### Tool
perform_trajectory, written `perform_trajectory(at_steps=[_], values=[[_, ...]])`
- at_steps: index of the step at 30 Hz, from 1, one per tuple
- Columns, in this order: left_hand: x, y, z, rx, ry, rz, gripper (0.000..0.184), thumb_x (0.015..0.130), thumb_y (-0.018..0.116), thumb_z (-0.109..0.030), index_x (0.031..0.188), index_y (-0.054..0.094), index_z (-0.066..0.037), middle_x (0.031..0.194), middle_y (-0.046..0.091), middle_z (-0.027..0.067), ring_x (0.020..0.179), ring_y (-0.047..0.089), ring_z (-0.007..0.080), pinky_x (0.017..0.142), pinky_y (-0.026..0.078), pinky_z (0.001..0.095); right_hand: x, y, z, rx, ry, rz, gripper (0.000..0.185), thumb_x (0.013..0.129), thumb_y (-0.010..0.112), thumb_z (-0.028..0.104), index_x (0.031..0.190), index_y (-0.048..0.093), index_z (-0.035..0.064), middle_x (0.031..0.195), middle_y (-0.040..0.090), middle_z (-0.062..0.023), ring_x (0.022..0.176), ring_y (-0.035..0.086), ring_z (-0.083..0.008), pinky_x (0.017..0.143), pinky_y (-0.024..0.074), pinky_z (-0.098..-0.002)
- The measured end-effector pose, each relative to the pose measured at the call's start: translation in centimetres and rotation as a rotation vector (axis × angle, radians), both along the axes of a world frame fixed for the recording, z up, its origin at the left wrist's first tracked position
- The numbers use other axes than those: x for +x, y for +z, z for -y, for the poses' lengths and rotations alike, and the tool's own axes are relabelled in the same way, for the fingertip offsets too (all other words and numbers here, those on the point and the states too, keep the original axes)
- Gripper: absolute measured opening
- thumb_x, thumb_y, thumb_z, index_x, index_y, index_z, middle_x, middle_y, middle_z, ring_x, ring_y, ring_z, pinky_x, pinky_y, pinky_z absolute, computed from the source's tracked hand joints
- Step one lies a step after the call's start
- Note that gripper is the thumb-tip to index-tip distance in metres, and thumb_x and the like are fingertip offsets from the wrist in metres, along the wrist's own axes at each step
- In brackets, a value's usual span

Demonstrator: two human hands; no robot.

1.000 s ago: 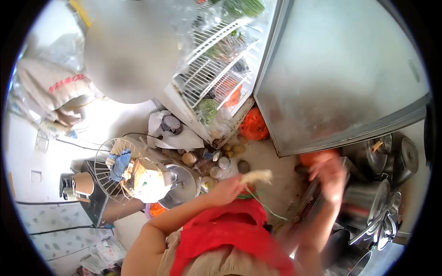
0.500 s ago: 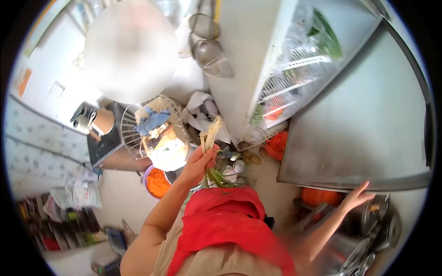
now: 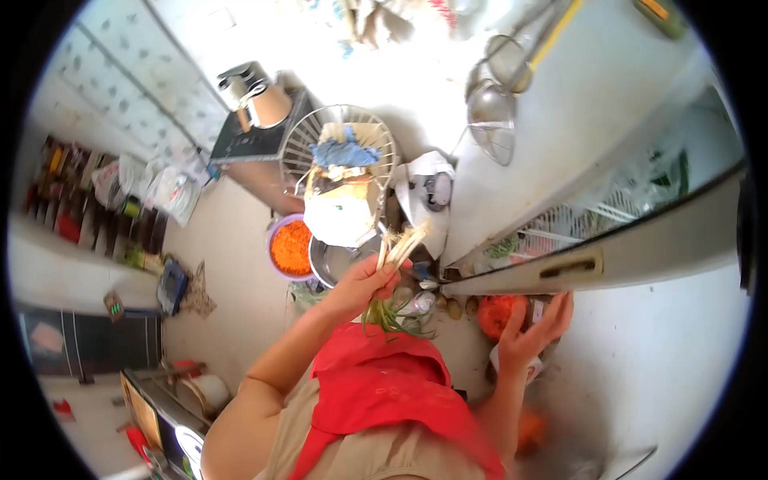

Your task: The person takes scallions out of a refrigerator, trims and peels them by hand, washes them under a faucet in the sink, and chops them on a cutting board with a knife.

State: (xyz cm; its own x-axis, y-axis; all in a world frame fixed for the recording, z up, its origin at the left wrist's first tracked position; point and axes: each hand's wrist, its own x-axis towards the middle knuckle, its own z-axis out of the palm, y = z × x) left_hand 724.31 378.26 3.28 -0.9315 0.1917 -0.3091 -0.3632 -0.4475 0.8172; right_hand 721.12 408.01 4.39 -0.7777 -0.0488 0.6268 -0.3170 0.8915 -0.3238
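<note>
A bunch of green onions (image 3: 405, 246) with pale roots pointing up is gripped by my left hand (image 3: 364, 284), and its green leaves hang below the fist over the red apron (image 3: 384, 376). My right hand (image 3: 534, 332) is raised with its fingers spread, holding nothing. It is just below the lower edge of the fridge door (image 3: 640, 248), close to it; whether they touch I cannot tell. Through the narrowed gap, white wire shelves (image 3: 552, 228) with bagged greens show inside the fridge.
A wire basket (image 3: 296, 148) holds a blue cloth. Nearby are a purple-rimmed basin (image 3: 270, 254) of shredded orange food, a metal bowl (image 3: 320, 268) and a black cabinet (image 3: 228, 144) with a kettle. Orange bags sit by the fridge's foot. Strainers (image 3: 492, 112) hang on its side.
The fridge door has swung from wide open to nearly closed. My right hand has moved inward along with it. The view has turned rightward, and my left hand still holds the green onions.
</note>
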Motion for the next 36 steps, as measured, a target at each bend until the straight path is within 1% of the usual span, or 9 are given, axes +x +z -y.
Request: perform_trajectory(at_steps=[5, 10, 12, 14, 21, 25, 28, 31, 36], values=[[4.7, 0.4, 0.1, -0.181, 0.138, 0.029, 0.031, 0.103, 0.043, -0.028, 0.12, 0.056, -0.005, 0.071, 0.04, -0.0065, 0.066, 0.035, 0.0045, 0.059, 0.032, 0.0199, -5.8, -1.3, 3.5, 0.12, 0.027, -0.054, 0.066, 0.09, 0.062, 0.022, 0.143, 0.032, -0.003, 0.149, 0.02, -0.0278, 0.129, 0.034, -0.0425, 0.101, 0.0367, -0.0474], [10.3, 1.1, 1.6, -0.427, 0.216, 0.028, 0.031, 0.102, 0.045, -0.027, 0.119, 0.057, -0.005, 0.085, 0.05, -0.004, 0.076, 0.043, 0.0057, 0.07, 0.039, 0.0218, -2.0, 1.9, 7.2, -0.011, 0.154, -0.029, 0.057, 0.087, 0.065, 0.017, 0.137, 0.044, 0.0009, 0.145, 0.03, -0.0261, 0.125, 0.041, -0.0378, 0.086, 0.0481, -0.0377], [12.1, 1.3, 2.3, -0.518, 0.23, -0.073, 0.031, 0.102, 0.046, -0.027, 0.119, 0.057, -0.004, 0.092, 0.054, -0.0019, 0.081, 0.047, 0.0087, 0.075, 0.042, 0.0249, -1.2, 1.4, 8.8, -0.232, 0.624, 0.288, 0.054, 0.083, 0.07, 0.013, 0.131, 0.051, 0.0018, 0.122, 0.055, -0.0167, 0.099, 0.058, -0.0249, 0.073, 0.0513, -0.0296], [14.1, 1.4, 3.4, -0.524, 0.225, -0.107, 0.029, 0.102, 0.046, -0.026, 0.117, 0.057, -0.003, 0.1, 0.057, 0.0044, 0.087, 0.051, 0.0138, 0.081, 0.044, 0.0298, 0.8, 1.8, 13.9, -0.524, 0.959, 0.66, 0.055, 0.079, 0.074, 0.01, 0.129, 0.053, 0.0002, 0.102, 0.064, -0.01, 0.077, 0.061, -0.0156, 0.067, 0.0509, -0.0268], [24.7, 1.4, 12.1, -0.495, 0.266, 0.033, 0.03, 0.101, 0.046, -0.025, 0.121, 0.053, -0.003, 0.092, 0.057, 0.006, 0.083, 0.052, 0.0135, 0.079, 0.045, 0.0296, 10.1, 1.4, 28.1, -0.428, 1.324, 1.026, 0.028, 0.092, 0.057, -0.003, 0.12, 0.059, -0.0038, 0.089, 0.064, -0.009, 0.076, 0.063, -0.0124, 0.072, 0.0517, -0.0245], [33.4, -0.2, 19.2, -0.473, 0.498, -0.032, 0.028, 0.101, 0.047, -0.025, 0.118, 0.053, -0.003, 0.09, 0.058, 0.0067, 0.08, 0.053, 0.0153, 0.077, 0.046, 0.0304, 18.3, 1.2, 38.4, -0.66, 1.28, 1.229, 0.02, 0.094, 0.058, 0.003, 0.111, 0.06, -0.0065, 0.087, 0.067, -0.0101, 0.08, 0.066, -0.0123, 0.071, 0.0545, -0.0263], [40.6, 0.3, 25.5, -0.672, 0.604, -0.001, 0.026, 0.1, 0.049, -0.024, 0.115, 0.054, -0.004, 0.087, 0.059, 0.0106, 0.076, 0.055, 0.0194, 0.074, 0.047, 0.0326, 24.1, 1.2, 45.8, -0.265, 1.367, 1.03, 0.012, 0.088, 0.067, 0.006, 0.093, 0.063, -0.0038, 0.076, 0.068, -0.0078, 0.07, 0.066, -0.0095, 0.063, 0.0526, -0.0234], [47.3, 0.5, 29.8, -0.795, 0.729, 0.031, 0.023, 0.098, 0.052, -0.023, 0.11, 0.056, -0.004, 0.081, 0.059, 0.0145, 0.069, 0.055, 0.0251, 0.068, 0.047, 0.0357, 31.3, 2.4, 53.0, -0.231, 1.465, 1.152, 0.009, 0.086, 0.066, 0.001, 0.092, 0.062, -0.0049, 0.075, 0.066, -0.0044, 0.064, 0.064, -0.0094, 0.058, 0.0518, -0.0212], [57.1, 1.1, 33.8, -0.868, 0.979, 0.052, 0.017, 0.094, 0.056, -0.018, 0.102, 0.056, -0.003, 0.074, 0.057, 0.0164, 0.067, 0.056, 0.0333, 0.062, 0.044, 0.0404, 38.7, 4.0, 61.4, 0.174, 1.777, 1.142, 0.009, 0.083, 0.065, -0.001, 0.092, 0.064, -0.0029, 0.078, 0.067, -0.0062, 0.067, 0.064, -0.0094, 0.059, 0.051, -0.0228]])
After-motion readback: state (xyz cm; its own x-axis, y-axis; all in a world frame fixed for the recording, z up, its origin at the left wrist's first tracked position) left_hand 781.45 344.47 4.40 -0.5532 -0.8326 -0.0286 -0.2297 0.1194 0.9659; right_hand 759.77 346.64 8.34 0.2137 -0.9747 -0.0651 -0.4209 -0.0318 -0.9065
